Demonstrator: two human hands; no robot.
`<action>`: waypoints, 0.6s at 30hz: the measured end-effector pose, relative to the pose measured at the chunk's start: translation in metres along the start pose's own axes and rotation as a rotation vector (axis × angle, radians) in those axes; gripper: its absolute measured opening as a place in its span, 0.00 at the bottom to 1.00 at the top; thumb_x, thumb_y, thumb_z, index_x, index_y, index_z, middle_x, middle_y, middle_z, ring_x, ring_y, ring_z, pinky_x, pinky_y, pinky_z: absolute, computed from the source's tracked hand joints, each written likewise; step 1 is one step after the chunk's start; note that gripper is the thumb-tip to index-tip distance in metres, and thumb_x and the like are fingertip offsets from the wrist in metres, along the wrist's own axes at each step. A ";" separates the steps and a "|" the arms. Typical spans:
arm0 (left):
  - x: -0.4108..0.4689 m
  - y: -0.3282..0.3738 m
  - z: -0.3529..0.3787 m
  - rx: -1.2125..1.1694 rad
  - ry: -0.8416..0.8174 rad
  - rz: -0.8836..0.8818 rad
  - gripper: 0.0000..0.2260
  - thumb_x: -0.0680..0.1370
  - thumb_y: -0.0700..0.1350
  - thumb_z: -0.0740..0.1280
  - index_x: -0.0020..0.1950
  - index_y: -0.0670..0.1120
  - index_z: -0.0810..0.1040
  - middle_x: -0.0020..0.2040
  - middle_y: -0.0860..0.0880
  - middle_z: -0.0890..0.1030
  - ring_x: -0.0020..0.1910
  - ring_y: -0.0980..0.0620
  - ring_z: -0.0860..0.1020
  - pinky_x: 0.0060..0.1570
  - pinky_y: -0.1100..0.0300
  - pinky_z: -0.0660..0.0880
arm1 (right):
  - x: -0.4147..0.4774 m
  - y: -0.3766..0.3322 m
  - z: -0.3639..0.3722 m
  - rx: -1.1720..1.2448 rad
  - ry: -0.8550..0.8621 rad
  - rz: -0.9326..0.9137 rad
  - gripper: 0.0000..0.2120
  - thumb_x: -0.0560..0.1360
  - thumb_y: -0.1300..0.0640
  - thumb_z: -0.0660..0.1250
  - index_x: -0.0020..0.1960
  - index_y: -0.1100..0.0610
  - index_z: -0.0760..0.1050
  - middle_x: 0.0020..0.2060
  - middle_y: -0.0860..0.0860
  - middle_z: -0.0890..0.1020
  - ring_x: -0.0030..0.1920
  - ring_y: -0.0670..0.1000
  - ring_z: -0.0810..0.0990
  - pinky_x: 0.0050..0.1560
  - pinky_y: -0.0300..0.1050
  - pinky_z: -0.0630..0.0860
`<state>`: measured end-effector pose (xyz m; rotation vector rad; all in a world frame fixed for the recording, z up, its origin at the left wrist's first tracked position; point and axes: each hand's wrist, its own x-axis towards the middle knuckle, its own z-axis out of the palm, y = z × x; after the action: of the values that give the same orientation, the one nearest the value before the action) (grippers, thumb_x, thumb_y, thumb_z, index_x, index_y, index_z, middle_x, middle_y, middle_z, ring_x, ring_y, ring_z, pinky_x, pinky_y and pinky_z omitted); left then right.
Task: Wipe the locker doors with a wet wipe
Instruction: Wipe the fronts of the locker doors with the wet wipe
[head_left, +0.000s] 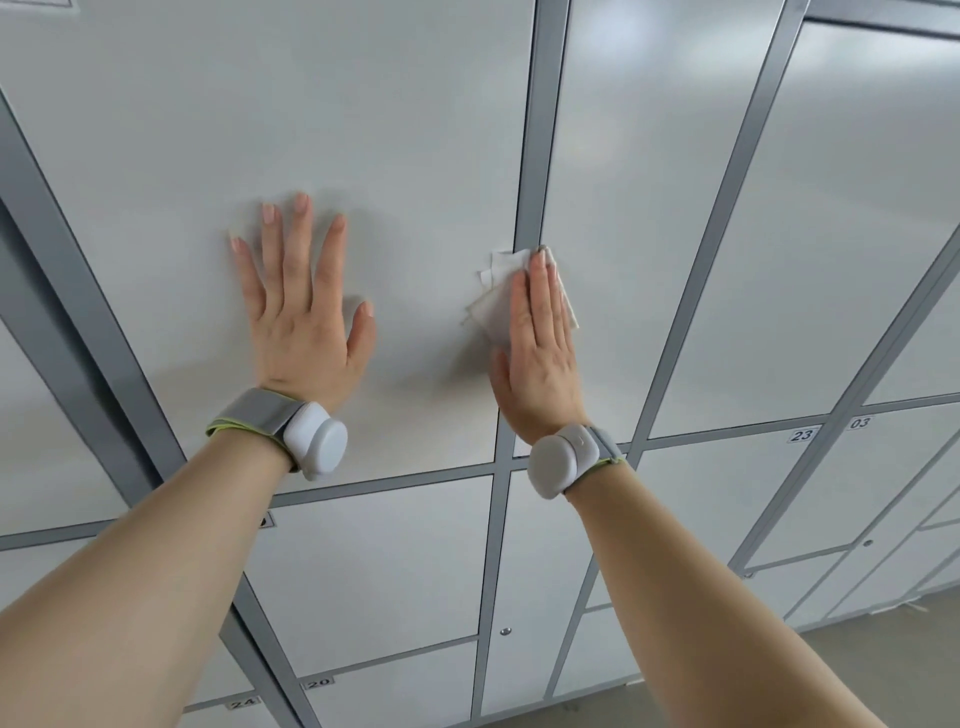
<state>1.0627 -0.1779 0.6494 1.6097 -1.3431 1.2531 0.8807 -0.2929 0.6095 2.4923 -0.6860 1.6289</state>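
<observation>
Bank of pale grey flat-fronted metal lockers (857, 234) fills the view, doors split by darker grey frame strips (535, 156). Camera is tilted, so the strips run at a slant.

Biggest panel is the wide pale grey locker door (363, 130), centre-left. Both hands are on it. Smaller doors sit below it and to the right.

A strip of beige floor (857, 675) shows at near right.

Left hand (304, 322): flat on the door's middle, palm against the panel, fingers (298, 239) straight and spread, thumb out to the right. It holds nothing.

Right hand (540, 353): flat, fingers (543, 291) straight and pressed together, pinning the wipe to the panel. No curl, no pinch.

Crumpled white wet wipe (493, 306): under the right hand's fingers at the big door's right edge, lapping onto the vertical frame strip. Loose corners stick out to the left and past the fingertips.

Each wrist has a white round puck on a grey strap: left wrist puck (317, 439), right wrist puck (558, 462).

Small number tags: "23" (800, 435) and "03" (860, 423) right, "20" (318, 683) and "24" (242, 704) near left.

A small round silver lock (505, 631) sits on a lower door.
</observation>
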 end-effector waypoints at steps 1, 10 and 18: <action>0.005 -0.002 -0.001 0.003 0.011 -0.004 0.28 0.76 0.43 0.61 0.75 0.38 0.58 0.73 0.32 0.58 0.73 0.32 0.53 0.72 0.47 0.37 | 0.008 -0.001 -0.002 0.008 0.019 -0.007 0.32 0.69 0.72 0.58 0.73 0.71 0.57 0.74 0.67 0.57 0.75 0.61 0.52 0.75 0.57 0.53; 0.048 -0.013 -0.011 0.025 0.119 -0.024 0.29 0.75 0.41 0.62 0.74 0.36 0.58 0.73 0.31 0.58 0.72 0.32 0.53 0.72 0.51 0.34 | 0.061 -0.004 -0.017 0.001 0.097 -0.057 0.32 0.70 0.71 0.59 0.74 0.71 0.56 0.74 0.66 0.57 0.76 0.62 0.53 0.76 0.55 0.52; 0.076 -0.019 -0.015 0.029 0.169 -0.039 0.30 0.75 0.42 0.62 0.75 0.36 0.58 0.74 0.33 0.58 0.73 0.34 0.53 0.72 0.51 0.35 | 0.100 -0.010 -0.030 0.034 0.141 -0.076 0.32 0.71 0.70 0.60 0.74 0.71 0.56 0.74 0.67 0.57 0.75 0.62 0.52 0.75 0.56 0.52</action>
<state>1.0779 -0.1835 0.7278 1.5062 -1.1881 1.3586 0.8927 -0.3069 0.7126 2.3660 -0.5447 1.7821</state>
